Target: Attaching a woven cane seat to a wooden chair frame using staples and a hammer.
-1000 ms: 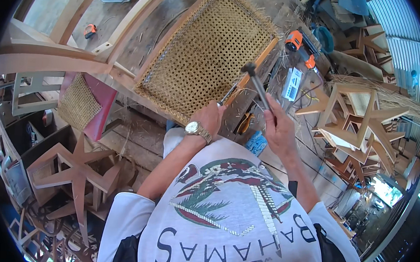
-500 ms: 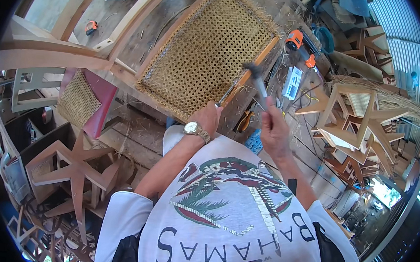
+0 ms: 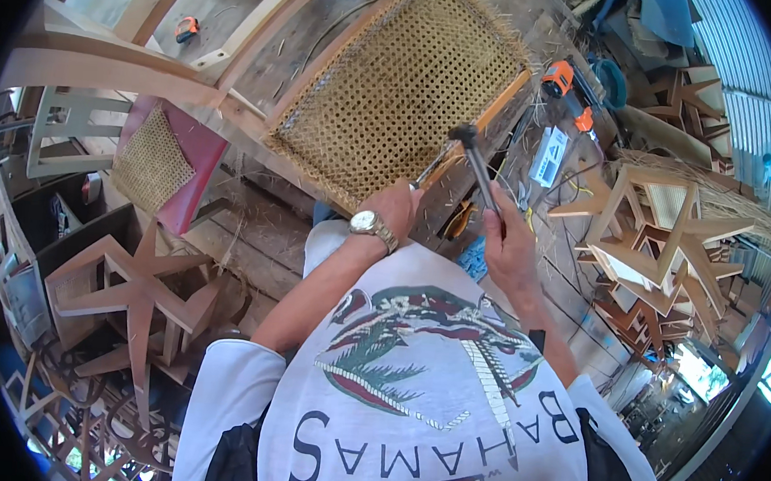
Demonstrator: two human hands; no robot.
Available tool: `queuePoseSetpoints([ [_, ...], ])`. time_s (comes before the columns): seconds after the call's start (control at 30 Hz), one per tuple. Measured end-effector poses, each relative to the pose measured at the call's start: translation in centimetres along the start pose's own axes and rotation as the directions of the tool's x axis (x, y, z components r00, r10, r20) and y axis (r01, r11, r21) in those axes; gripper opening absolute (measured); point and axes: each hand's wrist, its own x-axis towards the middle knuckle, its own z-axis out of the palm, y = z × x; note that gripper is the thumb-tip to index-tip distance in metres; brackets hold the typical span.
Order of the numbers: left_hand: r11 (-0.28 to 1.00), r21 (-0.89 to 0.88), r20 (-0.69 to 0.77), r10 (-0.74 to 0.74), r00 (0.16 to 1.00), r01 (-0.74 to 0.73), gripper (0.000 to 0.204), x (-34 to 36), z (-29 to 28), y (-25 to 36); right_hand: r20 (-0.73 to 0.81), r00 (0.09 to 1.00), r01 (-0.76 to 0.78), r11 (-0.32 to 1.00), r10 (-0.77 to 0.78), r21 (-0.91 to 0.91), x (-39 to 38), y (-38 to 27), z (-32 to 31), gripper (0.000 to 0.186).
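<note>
A woven cane panel (image 3: 405, 90) in a wooden frame (image 3: 508, 93) lies before me, its strand ends frayed along the edges. My left hand (image 3: 394, 207), wearing a wristwatch, rests at the panel's near right corner. It is closed around a slim metal tool (image 3: 430, 170), whose shaft points along the right edge of the cane; its exact kind is not clear. In my right hand (image 3: 510, 249) is a hammer (image 3: 480, 171), gripped by the handle. The hammer's dark head is raised near the frame's right edge, close to the tool; whether they touch cannot be told.
Right of the panel lie an orange-and-black power tool (image 3: 567, 92), a white-and-blue box (image 3: 548, 156) and orange-handled pliers (image 3: 458, 220). Star-shaped wooden frames (image 3: 673, 225) are stacked at right; another star frame (image 3: 140, 295) stands at left. A wooden chair frame (image 3: 112, 65) blocks the far left.
The hammer head, blurred before, has moved slightly nearer to me and the metal tool. My left hand keeps its place at the panel's corner. The whole view has shifted a little.
</note>
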Motion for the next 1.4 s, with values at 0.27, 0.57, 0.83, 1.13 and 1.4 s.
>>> queuePoseSetpoints([
  [0.27, 0.997, 0.033, 0.043, -0.073, 0.996, 0.072, 0.046, -0.8, -0.4, 0.2, -0.165, 0.962, 0.231, 0.972, -0.219, 0.052, -1.0, -1.5, -1.9, 0.041],
  [0.57, 0.994, 0.069, 0.139, -0.093, 0.986, 0.084, 0.044, -1.4, -0.9, -0.2, -0.188, 0.964, 0.203, 0.977, -0.188, 0.063, -1.4, -3.7, -3.1, 0.038],
  [0.83, 0.992, 0.115, 0.086, -0.051, 0.995, 0.041, 0.043, -1.4, -1.7, 0.7, 0.02, 0.999, -0.046, 0.996, 0.045, 0.074, 0.2, -2.1, -2.9, 0.038],
  [1.13, 0.993, 0.109, 0.055, -0.061, 0.997, 0.054, 0.043, -1.0, -0.8, 0.0, -0.059, 0.985, 0.165, 0.985, -0.162, 0.042, -0.6, -0.2, -1.0, 0.037],
  [1.4, 0.991, 0.12, 0.02, -0.054, 0.998, 0.051, 0.041, -1.1, 0.1, -0.3, -0.016, 0.993, 0.121, 0.993, -0.121, 0.015, -0.7, -0.1, 0.1, 0.036],
])
